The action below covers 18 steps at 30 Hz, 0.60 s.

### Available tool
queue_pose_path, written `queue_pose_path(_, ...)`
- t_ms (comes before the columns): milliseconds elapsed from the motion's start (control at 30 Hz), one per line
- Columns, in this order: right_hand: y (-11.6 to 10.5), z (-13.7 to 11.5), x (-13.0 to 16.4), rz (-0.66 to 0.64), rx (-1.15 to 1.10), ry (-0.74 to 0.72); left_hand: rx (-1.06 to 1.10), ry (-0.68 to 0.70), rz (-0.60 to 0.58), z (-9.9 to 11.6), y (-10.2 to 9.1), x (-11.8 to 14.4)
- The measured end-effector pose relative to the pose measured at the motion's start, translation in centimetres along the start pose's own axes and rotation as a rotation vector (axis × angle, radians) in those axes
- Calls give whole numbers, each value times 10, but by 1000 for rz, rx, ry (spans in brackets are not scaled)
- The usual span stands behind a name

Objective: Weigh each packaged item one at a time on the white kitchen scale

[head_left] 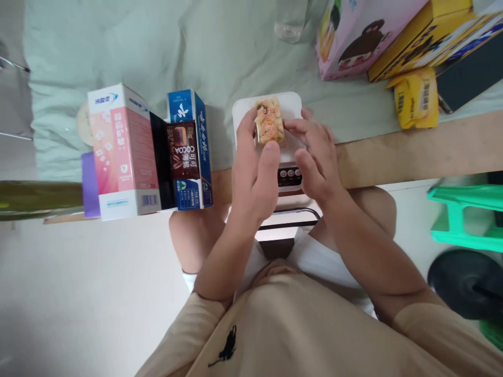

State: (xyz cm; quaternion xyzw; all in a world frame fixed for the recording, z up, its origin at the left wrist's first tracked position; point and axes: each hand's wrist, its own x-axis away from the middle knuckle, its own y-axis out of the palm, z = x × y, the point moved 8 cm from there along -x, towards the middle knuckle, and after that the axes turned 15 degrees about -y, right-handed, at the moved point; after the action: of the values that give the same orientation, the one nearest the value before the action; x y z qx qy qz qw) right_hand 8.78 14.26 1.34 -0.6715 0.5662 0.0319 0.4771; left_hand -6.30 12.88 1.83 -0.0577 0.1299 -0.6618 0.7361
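One snack [269, 123] lies on one scale [293, 102] between the left hand [253, 180], pinching or not I cannot tell, and the right hand [322, 159], loosely spread. Left of them stands one blue box [204, 157]; rightward, cloth [363, 110] stretches to one yellow pack [418, 99], the table edge [393, 152] running under both hands.

I am sitting in what is most likely a home, at a table whose brown wooden edge [393, 157] is showing below a creased pale-green cloth [137, 47]. Everyday goods are crowding it: a clear-wrapped snack [269, 123] is resting on a small white digital scale [291, 103], near a cocoa snack packet [184, 152] and a pink-and-white carton [122, 152]. A green plastic stool [456, 212] is standing nearby, and I am wearing a casual T-shirt [294, 324] and white shorts [322, 256].
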Motion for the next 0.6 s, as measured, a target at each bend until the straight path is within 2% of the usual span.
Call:
queue_pose_path(133,-31,17,5,246,-6,4,6,45,160,17,-9,9)
queue_pose_path(267,-74,48,21,478,64,93,-23,202,124,33,4,16)
queue_pose_path(333,-87,61,28,509,104,130,-18,242,159,31,3,14)
queue_pose_path(433,-95,71,33,488,133,185,9,205,270,23,-15,4)
queue_pose_path(533,-95,69,31,483,107,191,56,122,347,22,-38,-4)
queue_pose_path(600,-95,64,28,502,76,167,86,113,382,26,-51,-6)
